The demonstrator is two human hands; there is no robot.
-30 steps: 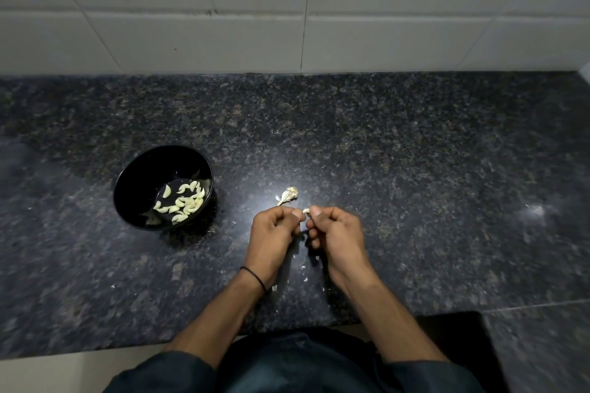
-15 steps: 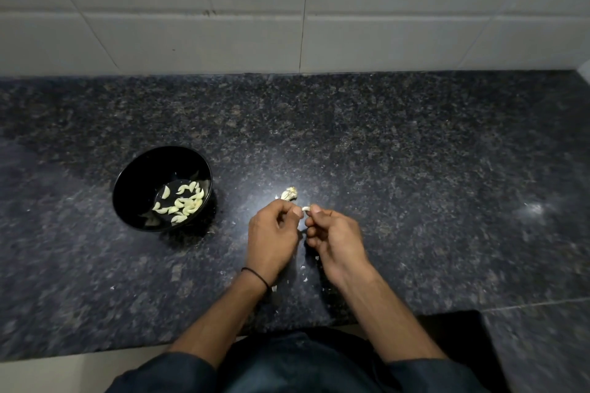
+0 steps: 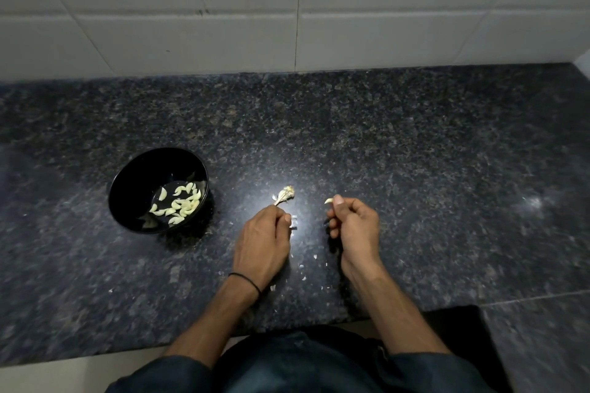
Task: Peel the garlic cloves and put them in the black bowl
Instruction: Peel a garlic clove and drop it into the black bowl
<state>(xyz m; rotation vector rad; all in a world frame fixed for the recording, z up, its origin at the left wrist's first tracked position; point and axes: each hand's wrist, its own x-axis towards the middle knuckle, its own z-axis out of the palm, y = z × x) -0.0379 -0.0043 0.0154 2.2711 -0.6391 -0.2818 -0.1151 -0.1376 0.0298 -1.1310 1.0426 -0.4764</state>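
a small pale garlic clove (image 3: pixel 329 200) is pinched between the thumb and forefinger of the right hand (image 3: pixel 352 226), with the remaining fingers curled loosely beneath. the clove sticks out beyond the fingertips, its long axis roughly level and its pointed end turned left. whether any skin is left on it cannot be told at this size.

the black bowl (image 3: pixel 134 175) stands on the countertop (image 3: pixel 415 169) toward its left end, about midway between the wall edge and the front edge, with peeled cloves (image 3: pixel 178 204) heaped in its bottom. it lies to the left of the held clove and well apart from it. the left hand (image 3: pixel 265 236) sits between the two and is the nearer hand to the bowl. its fingers are curled in, and whether anything is pinched in them cannot be told.

a dry garlic stem (image 3: pixel 285 195) lies just beyond the left knuckles, and scraps of skin (image 3: pixel 301 266) are scattered between the wrists. if the clove is judged clean, a carry leftward past the left hand would be called for.
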